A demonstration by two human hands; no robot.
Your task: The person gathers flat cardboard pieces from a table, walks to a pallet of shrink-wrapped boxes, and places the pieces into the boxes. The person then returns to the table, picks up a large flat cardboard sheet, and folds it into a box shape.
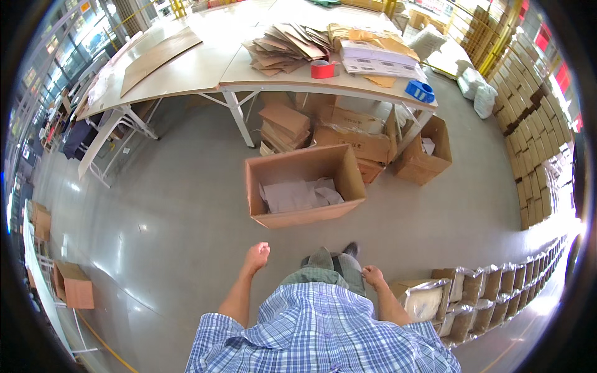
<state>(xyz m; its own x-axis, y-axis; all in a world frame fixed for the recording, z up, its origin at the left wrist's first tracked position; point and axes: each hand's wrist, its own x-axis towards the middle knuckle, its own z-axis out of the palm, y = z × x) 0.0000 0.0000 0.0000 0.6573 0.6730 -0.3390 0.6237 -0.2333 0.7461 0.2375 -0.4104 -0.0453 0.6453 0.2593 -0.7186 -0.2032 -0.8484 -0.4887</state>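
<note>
My left hand (257,256) hangs in front of me with its fingers curled into a loose fist, and nothing shows in it. Close by my right thigh, my right hand (373,275) is also curled closed, with no object visible in it. Both hands are apart from everything around. Ahead of them on the floor stands a large open cardboard box (298,219), its top flaps not standing up. Crumpled white paper (292,196) lies at the bottom of that box.
Beyond the box stands a white table (230,65) bearing flattened cardboard (289,46), a red tape roll (322,69), paper stacks (379,57) and a blue tape dispenser (420,91). Cartons (351,133) crowd beneath it. Shelf bins (482,298) line my right; stacked boxes (528,143) stand farther right.
</note>
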